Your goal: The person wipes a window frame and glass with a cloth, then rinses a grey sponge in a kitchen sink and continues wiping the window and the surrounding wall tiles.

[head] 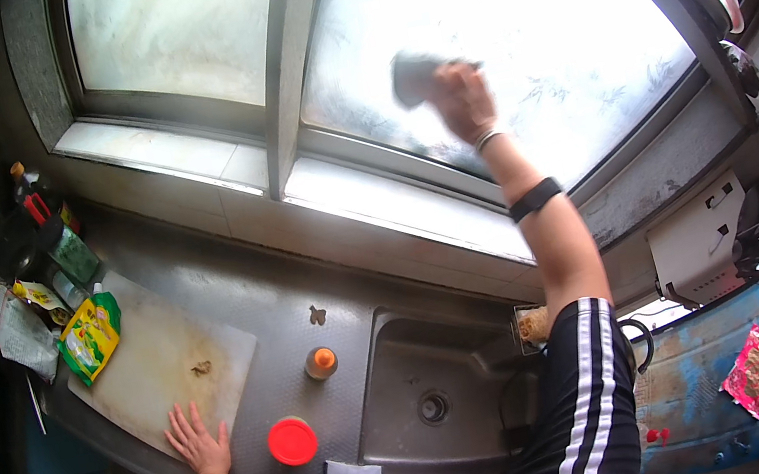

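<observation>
My right hand (464, 100) reaches up to the frosted window pane (543, 40) and presses a grey cloth or pad (414, 78) to the glass; both are blurred. My left hand (199, 445) lies palm down, fingers spread, on the near edge of a white cutting board (156, 352) on the steel counter. A small brown scrap (202, 368) sits on the board just beyond its fingers. To the right of that hand stands a jar with a red lid (292, 441), and farther back a bottle with an orange cap (322, 363).
A steel sink (444, 385) is set in the counter below my right arm. Green and yellow pouches (91, 337), bottles and a green container (71, 249) crowd the left. The tiled sill (403, 198) runs under the window. At right are a utensil rack (700, 241) and a pink packet (757, 370).
</observation>
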`<state>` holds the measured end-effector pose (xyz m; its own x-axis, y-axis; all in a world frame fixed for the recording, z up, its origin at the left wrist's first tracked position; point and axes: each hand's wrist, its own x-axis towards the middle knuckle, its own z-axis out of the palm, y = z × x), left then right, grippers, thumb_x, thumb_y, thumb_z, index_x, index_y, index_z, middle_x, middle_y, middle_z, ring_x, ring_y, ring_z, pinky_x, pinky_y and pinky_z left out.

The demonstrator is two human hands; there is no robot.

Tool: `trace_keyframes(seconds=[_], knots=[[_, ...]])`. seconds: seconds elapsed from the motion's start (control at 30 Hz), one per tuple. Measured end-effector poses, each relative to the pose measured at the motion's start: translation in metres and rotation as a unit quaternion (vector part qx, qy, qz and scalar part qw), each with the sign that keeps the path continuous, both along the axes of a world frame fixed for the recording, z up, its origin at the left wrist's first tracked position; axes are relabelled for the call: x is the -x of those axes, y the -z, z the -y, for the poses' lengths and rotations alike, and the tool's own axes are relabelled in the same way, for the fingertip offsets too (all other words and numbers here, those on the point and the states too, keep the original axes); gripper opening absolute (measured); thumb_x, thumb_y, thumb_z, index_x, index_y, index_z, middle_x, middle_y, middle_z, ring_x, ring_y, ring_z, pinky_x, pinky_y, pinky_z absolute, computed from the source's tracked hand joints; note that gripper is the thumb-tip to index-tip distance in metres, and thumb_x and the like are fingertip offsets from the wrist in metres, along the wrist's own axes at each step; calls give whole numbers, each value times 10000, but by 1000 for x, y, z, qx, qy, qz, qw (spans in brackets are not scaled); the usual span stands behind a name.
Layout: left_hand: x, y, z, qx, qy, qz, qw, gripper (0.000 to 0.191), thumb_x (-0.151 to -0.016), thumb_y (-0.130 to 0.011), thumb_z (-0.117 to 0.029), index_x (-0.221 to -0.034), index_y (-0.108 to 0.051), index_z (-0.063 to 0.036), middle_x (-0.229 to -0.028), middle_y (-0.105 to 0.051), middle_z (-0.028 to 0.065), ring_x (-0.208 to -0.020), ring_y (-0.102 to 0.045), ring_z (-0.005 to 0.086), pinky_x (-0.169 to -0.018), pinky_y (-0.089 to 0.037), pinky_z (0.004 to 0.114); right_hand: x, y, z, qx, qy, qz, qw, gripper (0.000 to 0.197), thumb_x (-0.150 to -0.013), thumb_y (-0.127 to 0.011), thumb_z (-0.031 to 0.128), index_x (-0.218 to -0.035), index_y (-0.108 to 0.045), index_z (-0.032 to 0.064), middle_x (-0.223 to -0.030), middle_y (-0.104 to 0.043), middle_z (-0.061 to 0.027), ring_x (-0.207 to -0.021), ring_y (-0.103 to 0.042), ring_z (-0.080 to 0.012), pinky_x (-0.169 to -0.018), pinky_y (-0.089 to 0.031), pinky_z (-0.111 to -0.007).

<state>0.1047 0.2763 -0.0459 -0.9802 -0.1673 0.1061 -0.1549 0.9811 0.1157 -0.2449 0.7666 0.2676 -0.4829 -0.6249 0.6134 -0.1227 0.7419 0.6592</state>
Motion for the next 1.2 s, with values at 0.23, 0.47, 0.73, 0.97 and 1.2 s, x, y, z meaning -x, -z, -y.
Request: trace_keyframes(seconds=[0.23, 0.47, 0.73, 0.97, 1.2], knots=[[-3, -4, 2, 13, -13, 0, 1000, 705, -755, -549, -393, -1327, -261, -97, -1385, -208, 174, -1288, -173, 331, -1033, -97, 508, 16, -165, 63, 301, -86, -55, 948, 314, -823, -494, 245, -1084, -511, 72, -1041, -515, -129, -947, -454, -301, -779, -387, -399], [-3, 0, 2, 16, -12, -4, 1000, 702, -747, -559, -387, -1325, -269, -112, -1385, -211, 166, -1285, -181, 326, -1033, -100, 504, 61, -116, 145, 15, -130, -210, 969, 424, -742, -550, 42, -1151, -456, 103, -1099, -441, -98, -1023, -385, -245, -907, -374, -371], [0, -3, 1, 7, -15, -2, 1000, 705, -745, -561, -385, -1328, -268, -121, -1385, -215, 158, -1285, -186, 318, -1034, -104, 496, 1, -196, 46, 93, -23, -174, 980, 556, -835, -506, 301, -1325, -303, 134, -1367, -282, -81, -1253, -266, -281, -1074, -181, -346], [1, 4, -1, 27, -9, -2, 1000, 692, -763, -536, -392, -1334, -261, -114, -1398, -193, 155, -1293, -170, 315, -1039, -94, 486, -75, -163, -132, 225, 141, -326, 907, 454, -856, -465, 314, -1226, -385, 64, -1207, -371, -279, -1107, -393, -404, -907, -353, -470], [-1, 5, 1, 43, -9, 2, 999, 679, -784, -509, -394, -1340, -248, -104, -1405, -179, 156, -1301, -148, 315, -1043, -83, 480, -76, -24, -96, 361, 296, -277, 840, 540, -831, -516, 267, -1283, -250, 140, -1026, -355, -238, -938, -436, -384, -658, -487, -435]])
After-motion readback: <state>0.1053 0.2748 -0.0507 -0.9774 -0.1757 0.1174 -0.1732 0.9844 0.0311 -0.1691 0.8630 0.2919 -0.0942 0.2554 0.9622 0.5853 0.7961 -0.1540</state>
